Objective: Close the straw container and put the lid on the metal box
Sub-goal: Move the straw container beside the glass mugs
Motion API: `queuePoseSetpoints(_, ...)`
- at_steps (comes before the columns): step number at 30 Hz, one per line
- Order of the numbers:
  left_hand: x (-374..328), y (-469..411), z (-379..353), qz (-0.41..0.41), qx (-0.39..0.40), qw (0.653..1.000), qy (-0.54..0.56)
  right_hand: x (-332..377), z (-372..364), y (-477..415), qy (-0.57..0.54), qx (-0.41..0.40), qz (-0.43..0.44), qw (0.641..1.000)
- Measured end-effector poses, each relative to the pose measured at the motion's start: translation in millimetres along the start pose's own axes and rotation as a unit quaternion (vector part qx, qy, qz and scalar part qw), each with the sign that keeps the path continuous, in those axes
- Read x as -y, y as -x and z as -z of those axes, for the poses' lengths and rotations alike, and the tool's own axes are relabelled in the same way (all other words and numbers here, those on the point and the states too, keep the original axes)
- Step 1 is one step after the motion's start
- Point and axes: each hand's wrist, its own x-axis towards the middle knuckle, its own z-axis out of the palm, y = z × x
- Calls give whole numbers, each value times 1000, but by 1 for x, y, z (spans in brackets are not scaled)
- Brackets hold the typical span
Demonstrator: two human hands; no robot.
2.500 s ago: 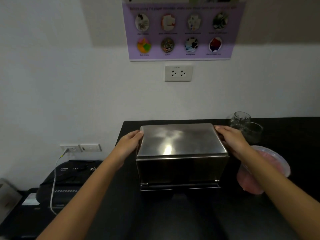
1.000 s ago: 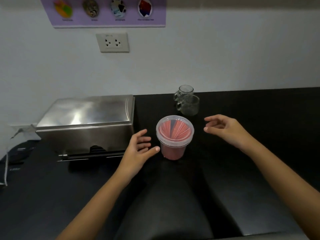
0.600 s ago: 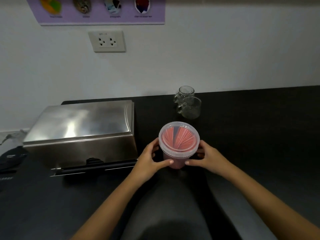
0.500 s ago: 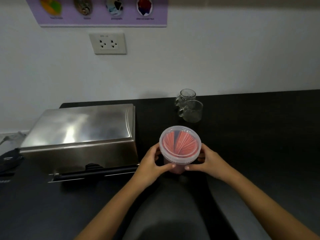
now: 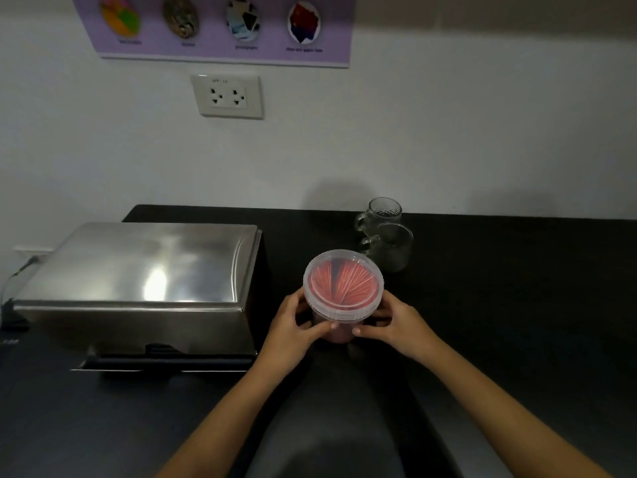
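The straw container [image 5: 343,288] is a clear round plastic tub full of red straws, with its clear lid on top. It is near the middle of the black counter [image 5: 517,288]. My left hand [image 5: 293,326] grips its left side and my right hand [image 5: 393,322] grips its right side, fingertips nearly meeting at the front below the rim. To the left stands the metal box [image 5: 138,284], a shiny steel case with its flat lid resting on it and a dark handle bar along its front base.
Two clear glass mugs [image 5: 387,236] stand just behind and to the right of the container, near the wall. A wall socket [image 5: 227,96] and a purple poster [image 5: 220,25] hang above. A cable [image 5: 13,274] runs left of the box.
My hands left the metal box's lid, moved right and closed around the straw container. In the last half second they kept their grip and the container barely shifted.
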Motion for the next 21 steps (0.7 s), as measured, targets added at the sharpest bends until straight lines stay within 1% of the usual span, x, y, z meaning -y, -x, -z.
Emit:
queuePoseSetpoints(3,-7,-17,-8,3,-37,999,-1,0,5,-19,-10,-3,6,1000)
queuePoseSetpoints(8,-15,-44,-17,13,-84,996,-39,-5,11,-50,-31,-20,13,999)
queuePoseSetpoints(14,-17,-69,-19,24,-112,992,-58,-7,9,-79,-71,-39,21,997)
queuePoseSetpoints(21,-14,-94,-16,42,-127,991,21,1,-4,-101,-113,-72,21,991)
